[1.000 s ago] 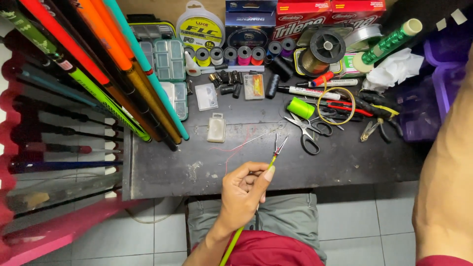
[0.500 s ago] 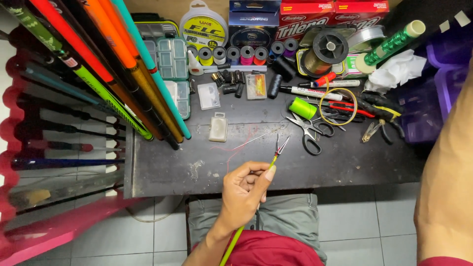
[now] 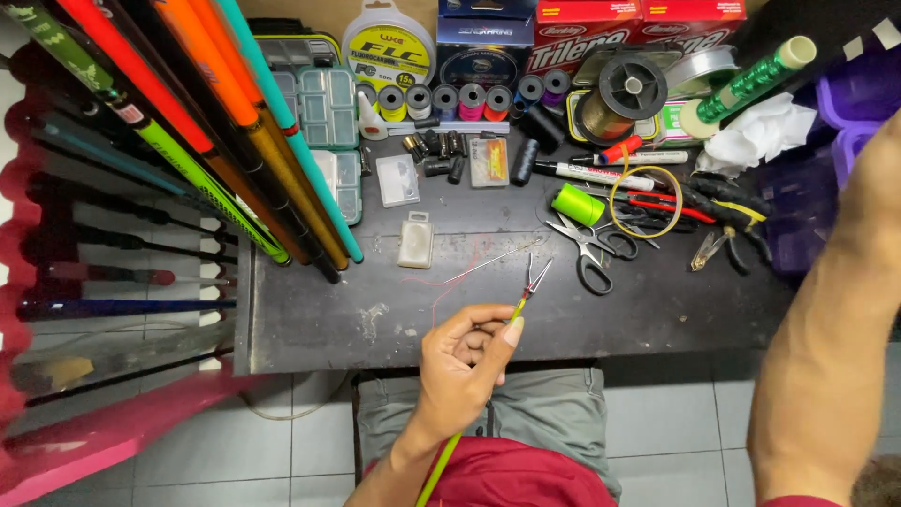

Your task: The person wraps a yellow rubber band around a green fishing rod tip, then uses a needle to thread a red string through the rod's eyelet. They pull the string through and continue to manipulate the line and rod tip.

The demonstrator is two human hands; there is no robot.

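Observation:
My left hand (image 3: 465, 361) is closed around the tip of a thin yellow-green rod (image 3: 439, 468), just over the front edge of the dark table (image 3: 319, 319). The rod runs back under my forearm toward my lap. Its wire guide (image 3: 537, 274) sticks out past my fingers, above the table. A loose red thread (image 3: 441, 284) lies on the table by the guide. My right forearm (image 3: 826, 329) reaches up along the right side of the view, and its hand is beyond the frame's edge.
Scissors (image 3: 589, 252), pliers (image 3: 723, 242), a small clear box (image 3: 415, 240), markers and thread spools (image 3: 469, 99) crowd the back of the table. Coloured rods (image 3: 235, 141) lean across the left. A rod rack (image 3: 113, 282) stands left, purple bins (image 3: 845, 113) right.

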